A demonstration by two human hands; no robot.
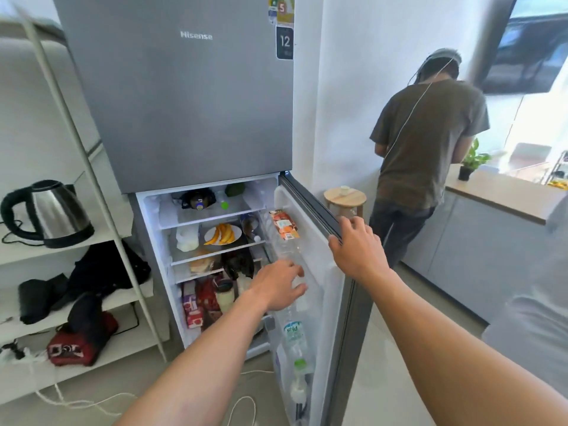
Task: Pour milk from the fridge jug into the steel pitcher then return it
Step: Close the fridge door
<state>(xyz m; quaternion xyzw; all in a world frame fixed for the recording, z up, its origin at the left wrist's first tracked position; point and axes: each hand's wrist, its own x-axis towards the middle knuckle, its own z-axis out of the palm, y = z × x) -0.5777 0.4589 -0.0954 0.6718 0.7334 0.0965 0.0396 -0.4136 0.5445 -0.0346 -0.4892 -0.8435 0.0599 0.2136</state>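
Observation:
The grey fridge has its lower door swung open to the right. My right hand grips the top edge of that door. My left hand reaches into the door rack with fingers spread, its fingertips against a pale translucent jug standing among the bottles there; the fingers are not closed around it. A water bottle with a blue-green label stands lower in the same rack. No steel pitcher is in view.
Fridge shelves hold a plate of bananas, cartons and jars. A white rack on the left carries a steel kettle and bags. A person stands at the counter to the right, beside a wooden stool. Cables lie on the floor.

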